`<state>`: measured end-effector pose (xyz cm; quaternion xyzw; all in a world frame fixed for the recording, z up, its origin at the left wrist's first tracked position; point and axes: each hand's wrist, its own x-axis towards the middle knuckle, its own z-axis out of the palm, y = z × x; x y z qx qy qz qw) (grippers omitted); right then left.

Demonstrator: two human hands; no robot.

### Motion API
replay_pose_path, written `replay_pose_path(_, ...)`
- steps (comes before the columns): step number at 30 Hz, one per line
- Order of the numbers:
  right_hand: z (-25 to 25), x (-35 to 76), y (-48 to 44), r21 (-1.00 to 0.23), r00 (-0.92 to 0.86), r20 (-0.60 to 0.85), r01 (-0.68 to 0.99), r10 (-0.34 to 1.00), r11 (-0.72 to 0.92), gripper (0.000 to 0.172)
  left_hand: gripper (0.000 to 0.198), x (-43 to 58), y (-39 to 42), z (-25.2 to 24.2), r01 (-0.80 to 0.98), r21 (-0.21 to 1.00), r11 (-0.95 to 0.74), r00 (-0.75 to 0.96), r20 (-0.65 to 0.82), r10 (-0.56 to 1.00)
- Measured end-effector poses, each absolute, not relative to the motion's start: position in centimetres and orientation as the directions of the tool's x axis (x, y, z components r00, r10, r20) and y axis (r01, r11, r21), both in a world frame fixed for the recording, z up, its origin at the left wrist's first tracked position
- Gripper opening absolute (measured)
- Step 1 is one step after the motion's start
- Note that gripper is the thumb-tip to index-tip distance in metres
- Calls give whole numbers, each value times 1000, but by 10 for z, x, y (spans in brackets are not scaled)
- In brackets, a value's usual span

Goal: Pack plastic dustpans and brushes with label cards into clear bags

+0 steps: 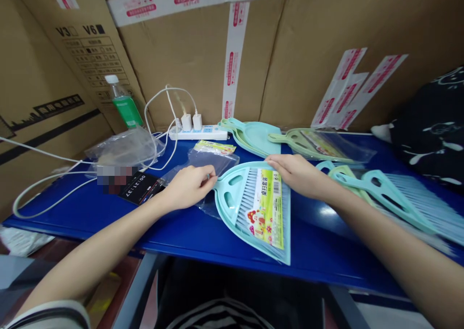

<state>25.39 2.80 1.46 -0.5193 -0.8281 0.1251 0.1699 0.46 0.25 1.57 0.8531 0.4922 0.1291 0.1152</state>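
1. At the frame's center, we see a teal dustpan (235, 231) with a brush (244, 201) nested inside, under a bright label (270, 215).
2. Just left of center, our left hand (191, 186) curls its fingers closed around the pan's narrow end.
3. Right of center, our right hand (297, 174) grips the upper corner, fingers nearly together.
4. Behind, we see stacked dustpans (261, 135) on the blue table (174, 239).
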Motion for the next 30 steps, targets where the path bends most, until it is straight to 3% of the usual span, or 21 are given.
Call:
replay_pose_path(4,12,262,36,-342,-358,185,850,915,401,25,24,5,1,16,757,387,-526,527,114,842)
replay_pose_path(11,10,274,44,-302,-340,248,862,907,406,27,24,3,0,17,761,380,-525,518,130,845)
replay_pose_path(20,9,262,39,-403,-367,157,824,917,398,26,25,6,0,17,684,440,-582,608,95,788)
replay_pose_path(26,-2,253,37,-457,-363,196,788,911,412,28,24,7,1,16,562,567,-602,674,108,731)
replay_pose_path(30,-9,248,37,-485,-350,231,768,908,419,27,24,7,0,17,547,585,-599,685,99,722)
